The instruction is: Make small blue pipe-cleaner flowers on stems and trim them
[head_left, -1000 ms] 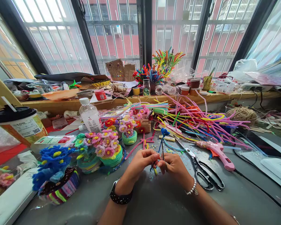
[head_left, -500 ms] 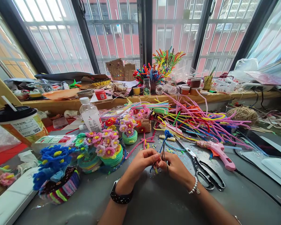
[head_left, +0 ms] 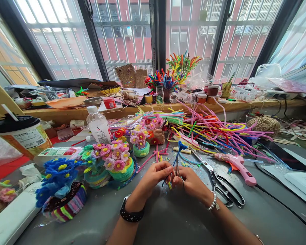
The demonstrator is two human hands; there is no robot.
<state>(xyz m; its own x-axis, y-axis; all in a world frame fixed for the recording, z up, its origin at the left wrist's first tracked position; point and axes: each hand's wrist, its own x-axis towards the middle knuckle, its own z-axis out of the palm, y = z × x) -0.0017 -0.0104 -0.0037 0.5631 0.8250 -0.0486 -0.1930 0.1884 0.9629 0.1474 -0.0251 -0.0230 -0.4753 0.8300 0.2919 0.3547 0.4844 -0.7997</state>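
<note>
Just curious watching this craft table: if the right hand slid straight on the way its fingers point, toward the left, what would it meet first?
The right hand would meet the left hand almost at once; both pinch the blue pipe-cleaner stem.

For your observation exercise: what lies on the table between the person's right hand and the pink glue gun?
In the head view, black-handled scissors lie between the right hand and the pink glue gun, blades pointing away from the person, on the grey table strewn with small scraps.

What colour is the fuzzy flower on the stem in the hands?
Blue. The flower tops a thin stem that both hands pinch; the head view shows it.
</note>
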